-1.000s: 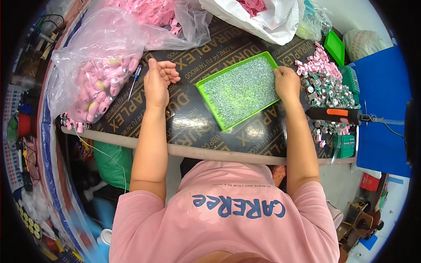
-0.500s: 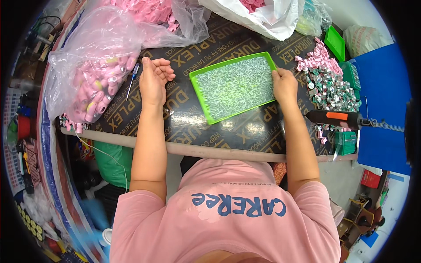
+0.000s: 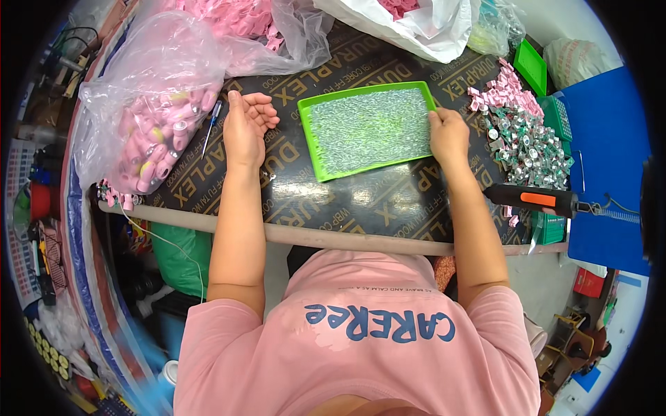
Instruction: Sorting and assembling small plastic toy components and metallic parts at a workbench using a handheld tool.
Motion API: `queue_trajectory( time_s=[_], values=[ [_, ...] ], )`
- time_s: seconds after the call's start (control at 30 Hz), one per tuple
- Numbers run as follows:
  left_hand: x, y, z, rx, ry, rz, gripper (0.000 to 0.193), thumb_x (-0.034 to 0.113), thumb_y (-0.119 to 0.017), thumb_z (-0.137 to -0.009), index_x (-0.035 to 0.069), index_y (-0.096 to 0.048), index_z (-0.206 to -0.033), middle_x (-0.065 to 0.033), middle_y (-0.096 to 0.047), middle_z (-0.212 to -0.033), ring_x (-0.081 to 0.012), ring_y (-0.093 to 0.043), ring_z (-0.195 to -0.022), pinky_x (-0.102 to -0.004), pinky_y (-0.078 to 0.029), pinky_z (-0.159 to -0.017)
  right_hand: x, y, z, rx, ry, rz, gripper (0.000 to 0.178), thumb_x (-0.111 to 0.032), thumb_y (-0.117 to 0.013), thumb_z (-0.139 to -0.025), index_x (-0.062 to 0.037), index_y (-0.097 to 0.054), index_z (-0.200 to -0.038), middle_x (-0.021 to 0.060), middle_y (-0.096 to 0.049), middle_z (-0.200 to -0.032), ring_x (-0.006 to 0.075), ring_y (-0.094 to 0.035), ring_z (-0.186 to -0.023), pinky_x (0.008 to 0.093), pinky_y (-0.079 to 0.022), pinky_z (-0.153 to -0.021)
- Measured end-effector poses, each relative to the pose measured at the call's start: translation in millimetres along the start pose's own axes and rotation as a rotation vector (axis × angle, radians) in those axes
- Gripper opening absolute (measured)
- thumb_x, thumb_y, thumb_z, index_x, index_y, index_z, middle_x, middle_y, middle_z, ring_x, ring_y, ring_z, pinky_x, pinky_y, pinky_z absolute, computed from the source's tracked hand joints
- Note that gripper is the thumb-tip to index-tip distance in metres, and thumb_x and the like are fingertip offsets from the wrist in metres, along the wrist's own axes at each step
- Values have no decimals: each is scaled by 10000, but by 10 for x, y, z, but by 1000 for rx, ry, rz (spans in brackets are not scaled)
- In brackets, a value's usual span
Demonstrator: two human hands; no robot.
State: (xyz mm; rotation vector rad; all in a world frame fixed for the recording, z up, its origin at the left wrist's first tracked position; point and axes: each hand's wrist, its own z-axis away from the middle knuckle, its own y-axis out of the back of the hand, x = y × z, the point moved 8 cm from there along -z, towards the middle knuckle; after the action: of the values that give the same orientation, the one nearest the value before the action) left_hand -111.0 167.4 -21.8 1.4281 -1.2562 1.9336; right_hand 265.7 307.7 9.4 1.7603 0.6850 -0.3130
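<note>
My right hand [image 3: 449, 135] grips the right edge of a shallow green tray [image 3: 374, 169], thumb on top of the rim. A dense layer of tiny silvery pieces [image 3: 368, 128], like small screws, covers the tray's floor, with green showing through in places. Left of the tray, apart from it, my left hand [image 3: 248, 128] is held with its palm turned toward the tray. Its fingers are loosely bent and hold nothing. A thin screwdriver [image 3: 214, 119] with a blue handle lies between that hand and a clear bag of pink parts [image 3: 149, 145].
On the right are heaped pink pieces [image 3: 510, 93] and small green-and-silver parts [image 3: 524, 149]. A black tool with an orange switch [image 3: 534, 199] hangs on a coiled cord near my right forearm. Bags of pink parts, including a white bag [image 3: 433, 35], line the far edge.
The tray's left end has swung away from me, while my right hand keeps its grip on the right edge. My left hand has hardly moved.
</note>
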Motion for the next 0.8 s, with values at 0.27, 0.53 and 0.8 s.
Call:
queue_trajectory(
  time_s=[0.27,0.53,0.8],
  values=[
    [-37,-37,23,-23,21,-7,652,566,-305,-1082,2,-622,-999,-64,-628,-788,-156,-597,-702,-288,-500,-693,-78,-22,14,-18,-1,28,241,-226,-639,-944,-4,-732,-956,238,-682,-971,429,-651,-948,486,-504,-858],
    [-66,-60,13,-32,58,-18,644,557,-294,-1086,8,-619,-1004,-67,-629,-799,-162,-596,-704,-296,-492,-688,4,-3,27,-27,3,66,254,-247,-623,-957,-29,-742,-1011,221,-686,-1024,415,-657,-977,484,-510,-872],
    [-125,-146,23,-121,217,410,734,596,-301,-1062,-55,-583,-1253,-242,-663,-1181,-366,-661,-1095,-458,-539,-955,-10,30,9,-55,-21,143,254,-259,-602,-971,-52,-735,-1037,195,-693,-1069,410,-658,-992,485,-519,-862]
  ],
)
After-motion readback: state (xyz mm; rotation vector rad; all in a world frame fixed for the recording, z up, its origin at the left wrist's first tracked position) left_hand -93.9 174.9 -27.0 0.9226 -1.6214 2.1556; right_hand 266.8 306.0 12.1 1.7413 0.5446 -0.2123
